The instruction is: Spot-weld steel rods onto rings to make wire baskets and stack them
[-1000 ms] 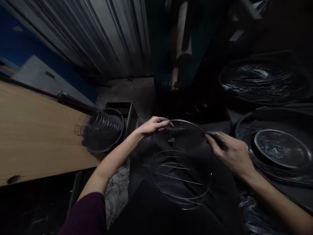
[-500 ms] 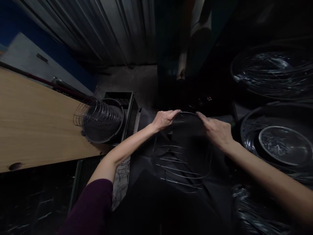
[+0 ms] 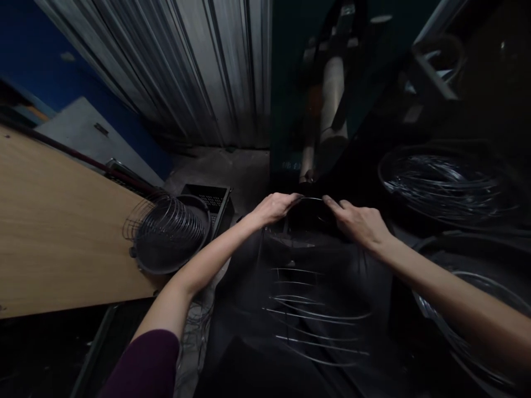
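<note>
My left hand (image 3: 274, 209) pinches one end of the visible top stretch of a thin wire frame (image 3: 312, 198). A short way to the right, my right hand (image 3: 360, 222) grips the same wire with thumb and fingers. Below my hands hang several curved and straight wires (image 3: 319, 317), which look like the lower part of this frame. Dark clothing behind them makes their joins hard to see. Both arms reach forward, and the wire between the fingertips bows slightly upward.
To the left, stacked wire rings (image 3: 176, 218) lean in a black round tub (image 3: 164, 260) beside a black crate (image 3: 222, 207) and a wooden board (image 3: 62, 237). Round containers of shiny wire pieces (image 3: 443, 185) stand at right. A dark green machine (image 3: 286, 110) with a metal cylinder (image 3: 334, 105) is ahead.
My view has tilted up, so the machine and metal wall show more and the tubs sit lower. Both hands still grip the wire, with their fingertips slightly closer together.
</note>
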The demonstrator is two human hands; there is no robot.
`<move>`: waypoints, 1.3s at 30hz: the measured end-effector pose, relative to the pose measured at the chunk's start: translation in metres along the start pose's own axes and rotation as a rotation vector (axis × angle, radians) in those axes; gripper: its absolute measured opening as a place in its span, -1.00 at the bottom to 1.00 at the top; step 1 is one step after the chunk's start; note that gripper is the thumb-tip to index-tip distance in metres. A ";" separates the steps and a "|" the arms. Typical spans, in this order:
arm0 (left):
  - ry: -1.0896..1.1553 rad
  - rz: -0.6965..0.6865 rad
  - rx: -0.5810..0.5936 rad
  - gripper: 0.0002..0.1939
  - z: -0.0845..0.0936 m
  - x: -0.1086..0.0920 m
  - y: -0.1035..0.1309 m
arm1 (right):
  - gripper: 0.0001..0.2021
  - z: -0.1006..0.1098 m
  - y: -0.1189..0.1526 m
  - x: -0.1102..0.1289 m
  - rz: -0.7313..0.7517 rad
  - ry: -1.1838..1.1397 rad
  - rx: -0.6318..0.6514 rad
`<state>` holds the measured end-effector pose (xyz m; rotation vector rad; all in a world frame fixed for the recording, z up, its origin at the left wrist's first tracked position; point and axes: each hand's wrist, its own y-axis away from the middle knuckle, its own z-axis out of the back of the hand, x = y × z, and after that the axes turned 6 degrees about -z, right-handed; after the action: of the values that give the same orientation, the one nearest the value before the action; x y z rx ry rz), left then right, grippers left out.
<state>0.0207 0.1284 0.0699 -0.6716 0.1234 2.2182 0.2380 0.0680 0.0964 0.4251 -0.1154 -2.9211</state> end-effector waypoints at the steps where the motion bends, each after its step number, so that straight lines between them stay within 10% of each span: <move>1: 0.004 -0.008 -0.020 -0.62 0.007 0.002 -0.005 | -0.47 0.007 -0.006 -0.003 -0.009 -0.004 -0.007; 11: -0.043 0.103 -0.065 -0.61 0.029 0.009 -0.036 | -0.49 0.013 -0.034 -0.022 -0.051 -0.086 -0.034; 39: -0.100 0.072 -0.108 -0.67 0.029 0.017 -0.033 | -0.65 0.013 -0.044 -0.017 -0.087 -0.309 -0.029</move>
<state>0.0226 0.1707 0.0899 -0.6216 -0.0234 2.3362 0.2427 0.1155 0.1087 -0.0299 -0.0985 -3.0483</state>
